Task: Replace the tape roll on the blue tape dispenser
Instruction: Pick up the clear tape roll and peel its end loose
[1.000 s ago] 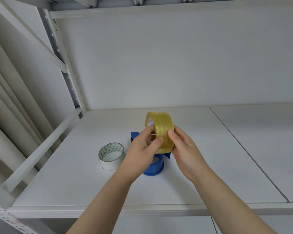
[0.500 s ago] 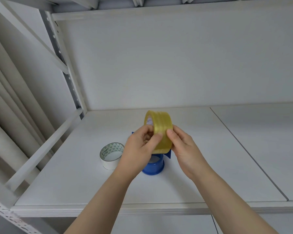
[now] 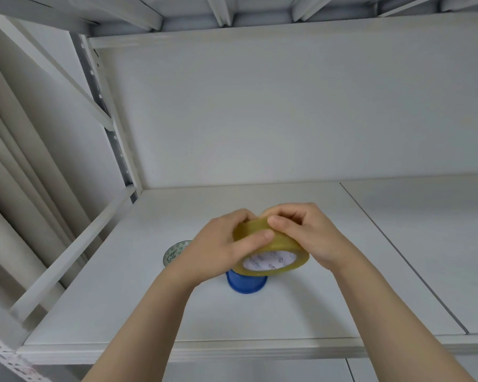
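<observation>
At far left, the white rack's slanted rail (image 3: 66, 252) and perforated upright (image 3: 105, 117) bounded the white shelf (image 3: 116, 307); its front edge ran across the bottom, and the back wall closed the rear. Open shelf surface lay left of and in front of the hands, with more to the right past a seam (image 3: 398, 252) between 2 panels. A white patterned tape roll (image 3: 174, 253) sat flat on the shelf, partly hidden behind the left wrist. The left hand (image 3: 218, 249) was curled around the yellow tape roll (image 3: 276, 244), thumb laid across its outer band and fingers behind. That roll was held in the air, tilted so its white printed core faced the camera. Directly below it, part of the blue tape dispenser (image 3: 246, 282) stood on the shelf; whether the two touched could not be told. The right hand (image 3: 307, 235) was closed over the roll's upper right rim, fingertips pinched at the band. Compared with 0.5 s earlier, the roll had tipped from upright on edge towards flat, and the right hand had shifted from its side to its top.
</observation>
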